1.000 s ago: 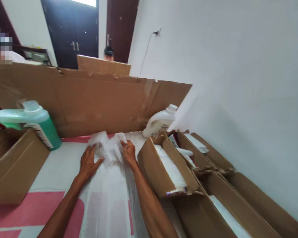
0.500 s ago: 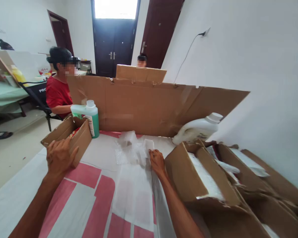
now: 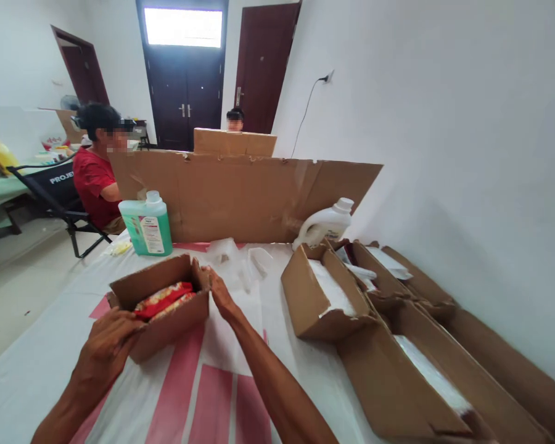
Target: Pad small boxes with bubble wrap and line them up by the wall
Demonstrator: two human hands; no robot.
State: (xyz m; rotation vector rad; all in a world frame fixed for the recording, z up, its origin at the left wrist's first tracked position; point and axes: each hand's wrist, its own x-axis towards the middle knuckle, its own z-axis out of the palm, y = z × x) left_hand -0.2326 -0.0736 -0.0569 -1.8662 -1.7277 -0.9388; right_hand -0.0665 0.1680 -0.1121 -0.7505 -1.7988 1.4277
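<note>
A small open cardboard box [image 3: 171, 327] is between my two hands over the left part of the table. Red and yellow packets [image 3: 164, 300] lie inside it. My left hand [image 3: 108, 339] grips the near left end, its fingers over the rim. At the opposite end, my right hand [image 3: 219, 290] has its fingers closed on the box's far right corner. Crumpled clear bubble wrap [image 3: 240, 262] lies just beyond my right hand. Behind the box stands a bottle of green liquid [image 3: 147, 228].
Several open cardboard boxes [image 3: 300, 308] with white packs fill the right side by the wall. A white jug [image 3: 328, 221] leans against a cardboard partition [image 3: 231, 197] at the back. A person in a red shirt [image 3: 95, 176] sits beyond the table's left edge.
The box has moved right and towards me and has turned. My right hand has left the bubble wrap and taken hold of the box's right end. My view has shifted as well.
</note>
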